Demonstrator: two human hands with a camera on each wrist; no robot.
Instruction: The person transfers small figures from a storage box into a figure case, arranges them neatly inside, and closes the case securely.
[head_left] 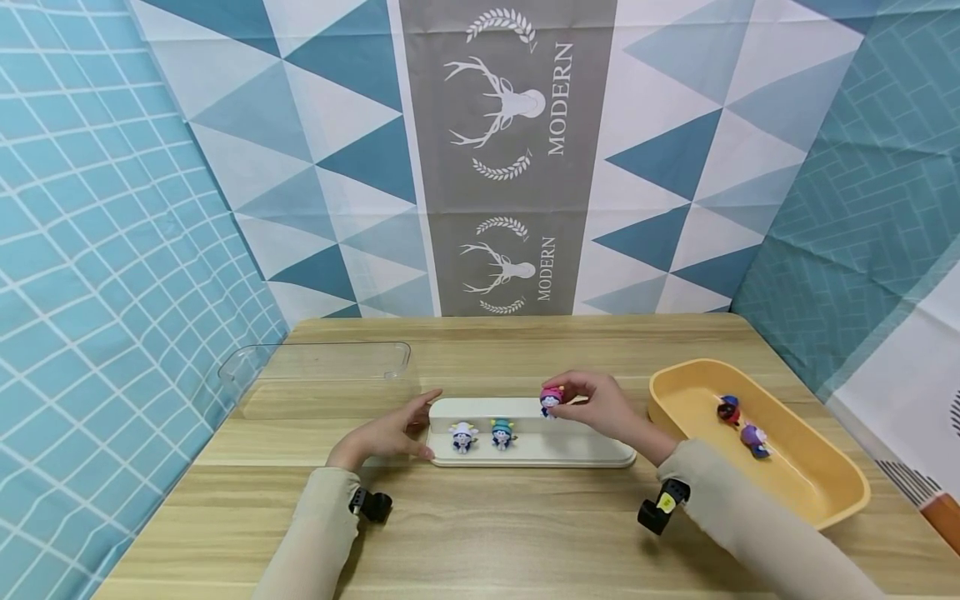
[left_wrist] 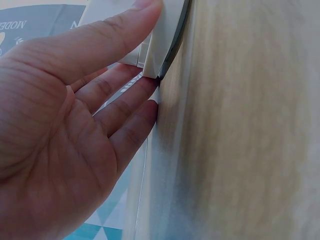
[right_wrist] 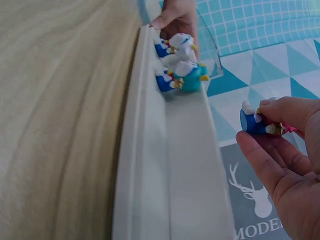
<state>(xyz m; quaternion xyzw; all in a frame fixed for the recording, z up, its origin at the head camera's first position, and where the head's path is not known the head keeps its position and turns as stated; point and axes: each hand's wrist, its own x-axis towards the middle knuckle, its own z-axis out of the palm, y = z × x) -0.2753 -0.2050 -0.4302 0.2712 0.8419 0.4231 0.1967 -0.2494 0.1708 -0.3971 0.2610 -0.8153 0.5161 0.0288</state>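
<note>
On the wooden table (head_left: 480, 533), the yellow tray (head_left: 813, 487) lies to my right, the white stand (head_left: 581, 450) before me. My left hand (head_left: 386, 433) steadies its left end between spread thumb and fingers; my right (head_left: 603, 408) pinches the pink-hatted figurine (head_left: 551, 402), held clear of the stand. I seem to be adding to the row: next I'd lower it base-down, right of the teal-hatted figurine (head_left: 502, 434).

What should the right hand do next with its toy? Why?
I'd probably lower the pink-hatted toy onto the white stand, right of the green-hatted toy, where there's room. The right hand holds it off the stand, and the left hand grips the stand's end.
</note>
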